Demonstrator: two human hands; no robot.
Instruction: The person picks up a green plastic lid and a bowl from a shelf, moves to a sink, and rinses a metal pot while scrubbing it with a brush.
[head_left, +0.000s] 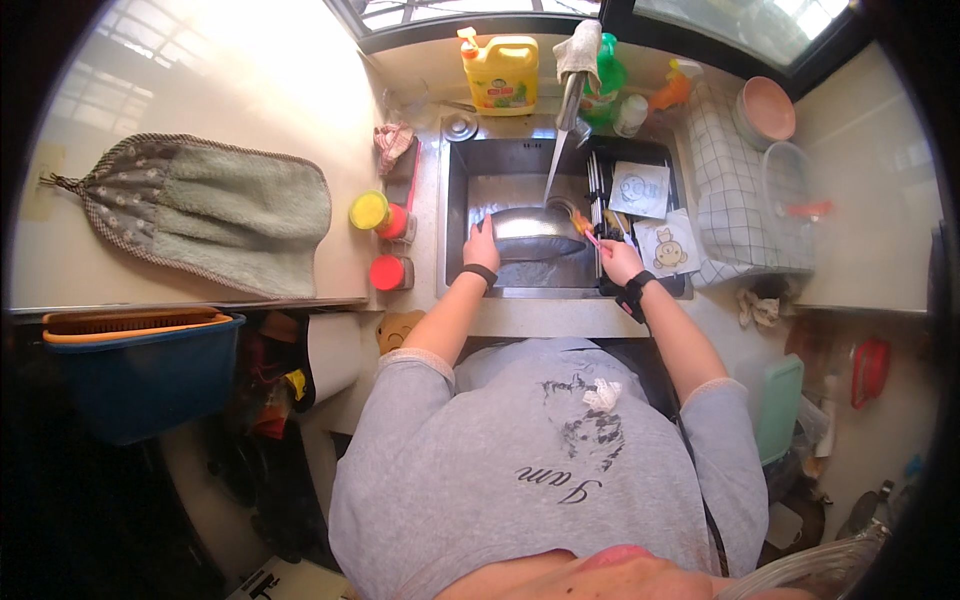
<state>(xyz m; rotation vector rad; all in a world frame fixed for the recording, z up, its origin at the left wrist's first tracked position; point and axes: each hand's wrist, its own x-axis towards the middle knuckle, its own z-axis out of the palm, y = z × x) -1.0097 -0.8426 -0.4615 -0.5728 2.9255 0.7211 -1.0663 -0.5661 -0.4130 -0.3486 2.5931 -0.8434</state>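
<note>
My left hand (482, 246) grips the left end of a shiny metal pan (525, 225), which is tilted on its side in the steel sink (459, 259). My right hand (621, 261) holds a thin pink-handled cleaning tool (591, 238), probably a brush. Its orange end meets the pan's right side; the exact contact is too small to tell. A stream of water (555, 169) runs from the tap (571, 101) onto the pan's far edge. A light cloth (579, 54) drapes over the top of the tap.
Right of the pan stands a black rack (637, 150) with two picture cards (640, 189). A yellow jug (501, 75), a green bottle (606, 82) and a white bottle (631, 115) line the back. Red-lidded jars (387, 273) edge the left; a checked cloth (724, 195) covers something at right.
</note>
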